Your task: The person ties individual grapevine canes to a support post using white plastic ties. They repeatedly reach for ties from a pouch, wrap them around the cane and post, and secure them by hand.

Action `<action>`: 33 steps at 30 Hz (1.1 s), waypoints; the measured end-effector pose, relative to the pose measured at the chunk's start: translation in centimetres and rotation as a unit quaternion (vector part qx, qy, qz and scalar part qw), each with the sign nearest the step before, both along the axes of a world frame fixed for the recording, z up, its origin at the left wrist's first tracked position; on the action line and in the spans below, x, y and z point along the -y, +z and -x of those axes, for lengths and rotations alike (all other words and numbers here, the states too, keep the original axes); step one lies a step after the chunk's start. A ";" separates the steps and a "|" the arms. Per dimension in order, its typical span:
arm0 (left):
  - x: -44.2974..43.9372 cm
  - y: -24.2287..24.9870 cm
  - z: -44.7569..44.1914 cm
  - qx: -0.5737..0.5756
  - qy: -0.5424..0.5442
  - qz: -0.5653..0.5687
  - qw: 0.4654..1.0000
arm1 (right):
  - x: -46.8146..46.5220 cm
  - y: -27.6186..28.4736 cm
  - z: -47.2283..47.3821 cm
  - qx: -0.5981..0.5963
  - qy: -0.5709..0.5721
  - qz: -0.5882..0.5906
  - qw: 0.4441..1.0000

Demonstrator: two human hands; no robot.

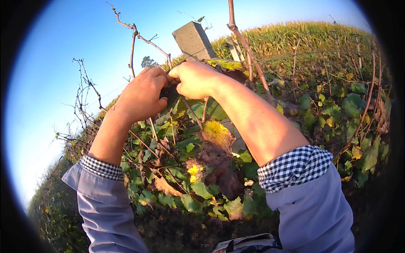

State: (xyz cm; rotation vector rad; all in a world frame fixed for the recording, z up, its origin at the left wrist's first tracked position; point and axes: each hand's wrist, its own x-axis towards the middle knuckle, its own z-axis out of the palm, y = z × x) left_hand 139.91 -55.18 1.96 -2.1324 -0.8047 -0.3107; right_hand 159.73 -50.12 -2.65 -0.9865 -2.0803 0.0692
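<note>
My left hand [144,91] and my right hand [193,79] meet at a woody grapevine cane [169,61] in the upper middle of the view. Their fingertips pinch close together around the cane, and something dark lies between and just below them. Whether either hand holds a tie or only the cane cannot be seen. The cane rises above my hands, forks to the upper left and reappears below them among the leaves. A concrete post [193,41] stands just behind my hands. A yellow-green leaf [225,64] lies beyond my right wrist.
A thick cane [250,52] rises to the right of the post, and a thin wire [294,57] runs to the right. Green and browned vine leaves [221,164] fill the space below my arms. Bare twigs [90,83] stand at left. A bag-like item [248,243] shows at the bottom edge.
</note>
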 end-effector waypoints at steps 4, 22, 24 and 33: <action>-0.7 0.3 0.0 -0.002 0.025 -0.001 1.000 | 0.8 0.1 0.5 0.008 -0.042 -0.016 0.999; -3.2 -6.2 2.6 0.258 -0.064 -0.122 0.956 | -0.3 -1.8 1.3 0.143 -0.147 -0.242 0.948; -3.8 -6.0 3.1 0.279 -0.070 -0.108 0.952 | -0.3 -1.4 1.0 0.140 -0.133 -0.236 0.952; -4.6 -6.0 4.1 0.277 -0.094 -0.111 0.950 | 0.0 -0.4 0.0 0.090 -0.116 -0.191 0.970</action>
